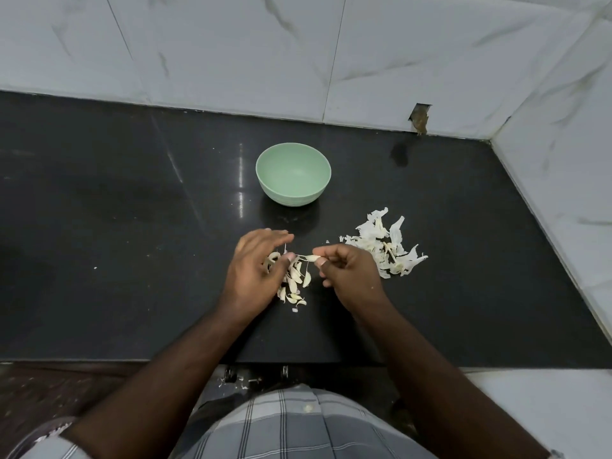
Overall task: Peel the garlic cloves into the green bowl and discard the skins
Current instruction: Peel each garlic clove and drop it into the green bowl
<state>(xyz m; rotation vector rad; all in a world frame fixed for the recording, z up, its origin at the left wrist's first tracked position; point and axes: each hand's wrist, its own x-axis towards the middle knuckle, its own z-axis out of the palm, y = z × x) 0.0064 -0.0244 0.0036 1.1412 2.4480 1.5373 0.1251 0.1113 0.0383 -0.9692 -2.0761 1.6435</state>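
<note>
A pale green bowl (pixel 293 173) stands empty on the black counter (pixel 132 226), beyond my hands. Several unpeeled garlic cloves (pixel 294 283) lie in a small heap between and under my hands. My right hand (pixel 347 273) pinches one garlic clove (pixel 313 258) between thumb and fingertips. My left hand (pixel 256 270) pinches a thin strip of skin (pixel 299 255) that still hangs from that clove, its other fingers spread over the heap. A pile of white skins (pixel 384 250) lies to the right of my right hand.
White marble-look tiled walls (pixel 364 54) close the counter at the back and right. A dark chipped gap (pixel 420 122) shows at the back wall's foot. The counter's front edge (pixel 298 362) runs just above my checked shirt. Small skin crumbs dot the counter.
</note>
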